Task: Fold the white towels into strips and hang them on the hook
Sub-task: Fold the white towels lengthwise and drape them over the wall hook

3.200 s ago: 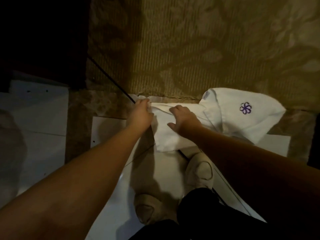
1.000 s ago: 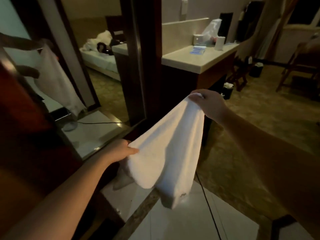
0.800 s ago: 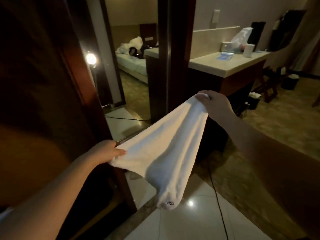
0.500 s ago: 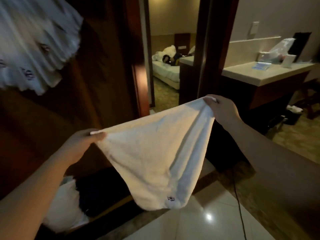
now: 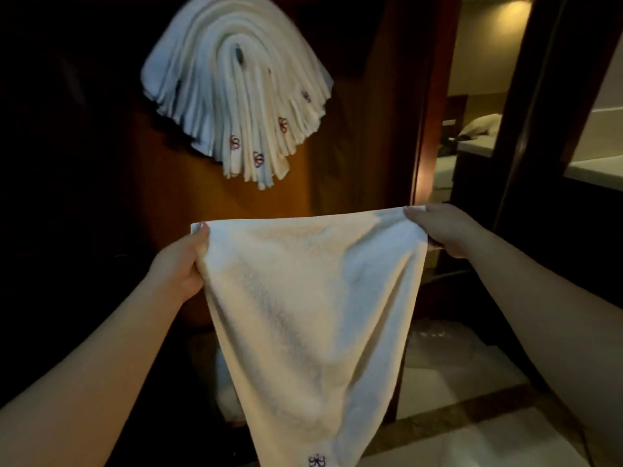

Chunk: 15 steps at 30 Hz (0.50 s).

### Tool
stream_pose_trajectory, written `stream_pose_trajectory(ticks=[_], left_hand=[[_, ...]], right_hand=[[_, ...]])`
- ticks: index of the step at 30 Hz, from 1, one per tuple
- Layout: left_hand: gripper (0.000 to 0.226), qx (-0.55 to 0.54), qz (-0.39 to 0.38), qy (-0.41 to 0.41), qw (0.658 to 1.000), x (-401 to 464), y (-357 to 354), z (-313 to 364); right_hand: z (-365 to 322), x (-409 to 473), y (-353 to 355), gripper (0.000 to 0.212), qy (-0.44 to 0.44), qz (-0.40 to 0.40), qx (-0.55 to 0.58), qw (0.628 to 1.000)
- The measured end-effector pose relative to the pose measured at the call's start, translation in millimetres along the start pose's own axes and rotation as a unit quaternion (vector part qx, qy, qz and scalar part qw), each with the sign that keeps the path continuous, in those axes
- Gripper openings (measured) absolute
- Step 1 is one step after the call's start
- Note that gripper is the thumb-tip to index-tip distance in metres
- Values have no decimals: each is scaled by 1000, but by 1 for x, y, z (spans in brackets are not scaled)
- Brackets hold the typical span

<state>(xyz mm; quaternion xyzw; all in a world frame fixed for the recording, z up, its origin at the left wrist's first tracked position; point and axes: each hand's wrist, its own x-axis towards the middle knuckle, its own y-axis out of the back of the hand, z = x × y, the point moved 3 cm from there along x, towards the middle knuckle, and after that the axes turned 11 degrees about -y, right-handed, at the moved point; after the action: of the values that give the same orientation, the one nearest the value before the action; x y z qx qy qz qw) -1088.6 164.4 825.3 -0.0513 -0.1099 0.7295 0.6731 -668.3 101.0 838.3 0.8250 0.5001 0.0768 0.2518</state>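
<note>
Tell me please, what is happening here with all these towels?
A person holds a white towel stretched out by its top corners, the left hand pinching one corner and the right hand the other. The towel hangs down to a point, with a small flower logo near the bottom. Above it, a thick bundle of folded towels already hangs on the dark wooden door. The held towel is not yet folded into a strip or hung.
</note>
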Motion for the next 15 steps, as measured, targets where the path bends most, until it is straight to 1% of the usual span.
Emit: stream_pose_trajectory(ticks=[2,4,7,9,11,13,15], left_hand=[[27,7,35,30,999,1,25,12],[29,-5,58,40,998,2,42,24],[31,-42,53,30,997,5,58,32],[40,-71,49,18,996,4,65,34],[50,-99,64,8,993,3,67,36],[54,-95,77,-1,992,0,66,38],[55,-76,72,-8,994,-3,61,41]], right_hand=[[-14,-9,-41,35,-37,-35,69,996],[-30,-22,-84,27,-83,-66,139,985],[-57,-44,-139,25,-137,-97,198,966],[-76,-59,-169,22,-141,-121,242,952],[-93,-74,-192,20,-125,-144,280,941],[-110,-88,-208,23,-98,-155,293,938],[-126,-100,-219,31,-78,-165,298,937]])
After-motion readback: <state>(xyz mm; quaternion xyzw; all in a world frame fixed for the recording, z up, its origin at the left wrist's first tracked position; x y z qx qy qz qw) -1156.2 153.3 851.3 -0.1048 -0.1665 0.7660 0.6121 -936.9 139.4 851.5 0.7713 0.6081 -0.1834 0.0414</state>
